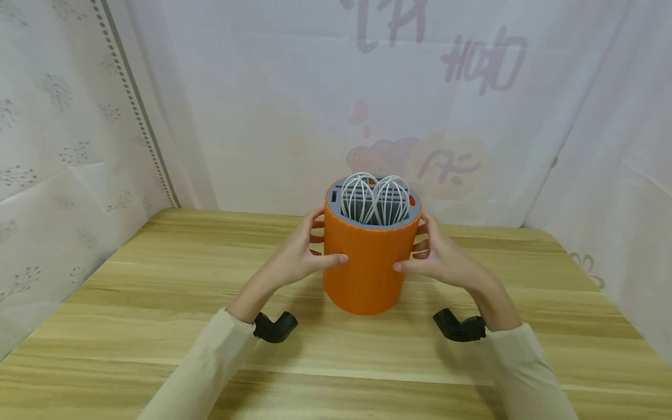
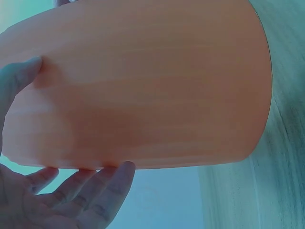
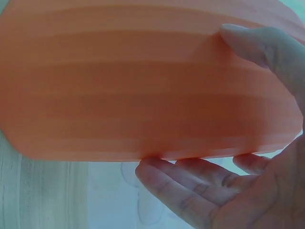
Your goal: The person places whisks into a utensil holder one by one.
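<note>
An orange utensil holder (image 1: 364,268) with a grey slotted top (image 1: 332,204) stands upright between the two hands in the head view. Two white wire whisk heads (image 1: 358,201) poke out of its opening, side by side; whatever is below the rim is hidden. My left hand (image 1: 299,251) grips the holder's left side, thumb on the front and fingers round the side. On the opposite side my right hand (image 1: 441,256) holds it the same way. Both wrist views show the orange wall (image 2: 157,86) close up, with fingertips against it. Whether its base touches the table, I cannot tell.
The wood-grain table (image 1: 157,315) spreads out on all sides of the holder. Pale printed curtains (image 1: 252,116) hang behind it and at both sides. A black curved wrist mount (image 1: 275,328) juts from each wrist above the tabletop.
</note>
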A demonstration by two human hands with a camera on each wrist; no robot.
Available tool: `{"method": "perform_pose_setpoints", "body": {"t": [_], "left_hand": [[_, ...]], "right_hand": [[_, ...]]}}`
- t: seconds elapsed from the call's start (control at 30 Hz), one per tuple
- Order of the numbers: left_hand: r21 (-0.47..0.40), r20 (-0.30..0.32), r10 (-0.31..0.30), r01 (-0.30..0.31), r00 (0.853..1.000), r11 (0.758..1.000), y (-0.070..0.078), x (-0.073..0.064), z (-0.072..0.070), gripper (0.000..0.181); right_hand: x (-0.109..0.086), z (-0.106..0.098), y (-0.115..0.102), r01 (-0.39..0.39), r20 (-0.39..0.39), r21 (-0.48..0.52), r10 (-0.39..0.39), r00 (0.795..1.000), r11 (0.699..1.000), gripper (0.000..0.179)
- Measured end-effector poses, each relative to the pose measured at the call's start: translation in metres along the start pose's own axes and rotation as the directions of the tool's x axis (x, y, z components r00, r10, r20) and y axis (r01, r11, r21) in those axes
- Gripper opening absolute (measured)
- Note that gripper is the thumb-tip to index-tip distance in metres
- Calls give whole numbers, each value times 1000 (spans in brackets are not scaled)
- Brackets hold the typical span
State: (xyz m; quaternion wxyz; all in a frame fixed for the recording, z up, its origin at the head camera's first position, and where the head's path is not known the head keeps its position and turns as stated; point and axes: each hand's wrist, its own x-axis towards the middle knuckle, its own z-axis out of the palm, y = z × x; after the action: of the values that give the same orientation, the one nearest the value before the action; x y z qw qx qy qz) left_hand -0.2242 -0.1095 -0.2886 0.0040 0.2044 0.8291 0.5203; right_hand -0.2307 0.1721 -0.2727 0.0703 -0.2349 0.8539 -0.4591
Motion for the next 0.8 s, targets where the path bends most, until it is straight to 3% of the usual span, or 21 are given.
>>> {"method": "perform_pose_setpoints", "body": {"t": [0.27,0.8], "left_hand": [[-23,4,-14,14,1000,1000,-1,6,-1,92],[-54,-21,-32,30,999,998,-6,12,4,89]], "right_hand": [[5,0,3,-39,2,16,39,999,999,106],[8,1,12,0,-36,42,1,999,999,102]]}}
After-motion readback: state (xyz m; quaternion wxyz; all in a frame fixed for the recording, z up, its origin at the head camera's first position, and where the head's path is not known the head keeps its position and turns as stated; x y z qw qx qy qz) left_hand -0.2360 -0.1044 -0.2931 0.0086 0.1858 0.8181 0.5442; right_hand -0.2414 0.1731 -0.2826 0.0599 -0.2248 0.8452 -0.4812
